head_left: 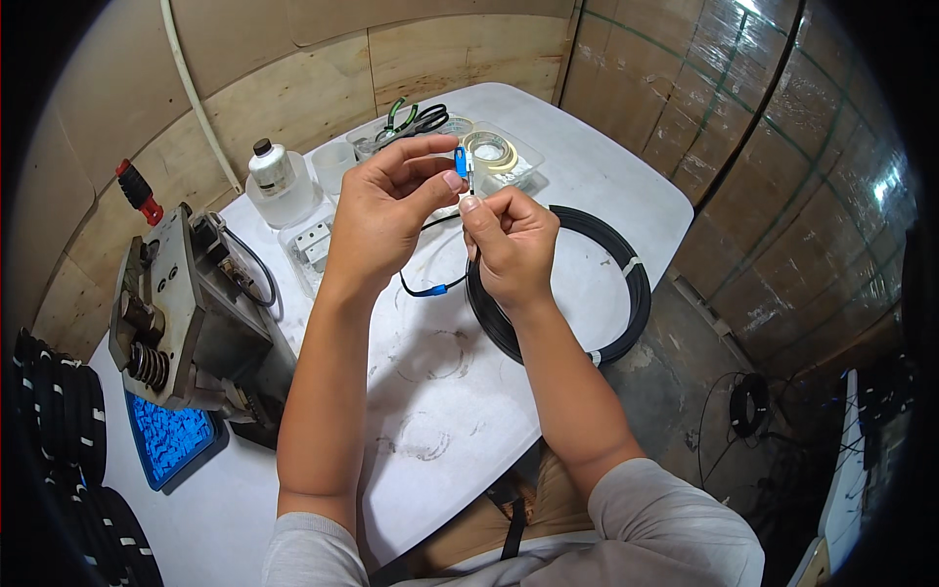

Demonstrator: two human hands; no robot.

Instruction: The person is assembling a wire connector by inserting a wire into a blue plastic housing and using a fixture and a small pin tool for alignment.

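Note:
Above the table, my left hand (386,201) pinches a small blue fibre-optic connector housing (461,161) between thumb and forefinger. Close beside it, my right hand (514,245) grips a thin cable end with a white and metal tip (471,179). Housing and tip meet or overlap; whether they are joined is too small to tell. Below my hands lies a coil of black cable (641,293), bound with white ties. A loose length of it ends in another blue connector (437,290) on the table.
Left of my arm stands a metal press (181,303) over a blue tray (156,479) of small blue parts. Behind are a white bottle (271,168), a clear box with tape rolls (533,161), scissors (427,119) and green-handled pliers (396,115). More black coils (59,411) hang left.

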